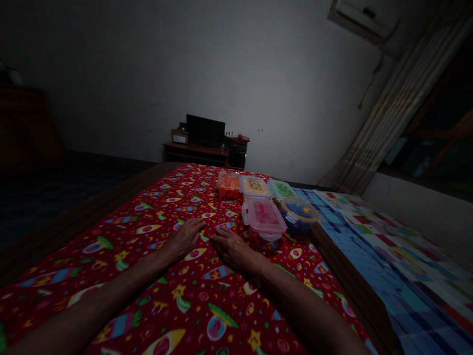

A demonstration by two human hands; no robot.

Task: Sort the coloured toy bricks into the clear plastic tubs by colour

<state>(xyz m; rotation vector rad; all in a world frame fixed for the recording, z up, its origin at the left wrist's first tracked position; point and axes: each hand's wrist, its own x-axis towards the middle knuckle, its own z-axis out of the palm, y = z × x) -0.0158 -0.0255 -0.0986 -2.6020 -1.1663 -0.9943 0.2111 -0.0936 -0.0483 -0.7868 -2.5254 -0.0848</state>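
Note:
My left hand [185, 237] lies palm down on a red patterned cloth [148, 291], its fingers stretched forward and holding nothing. Close beside it, my right hand [232, 247] also rests flat on the cloth, fingers extended, with a small gap between the two. Just beyond the right hand stands a pink-lidded clear food container [264, 217]. To its right is a round blue food container [299, 214] with a yellow rim. Behind these are a clear box with orange pieces [229, 186], a yellowish container [255, 186] with dark writing on it and a green container [283, 189].
The cloth covers a long table with a dark brown edge [347, 266]. At right lies bedding [399, 256] in checks and blue plaid. A monitor [205, 130] stands on a low desk [195, 149] by the far wall. A curtain [391, 108] hangs at right.

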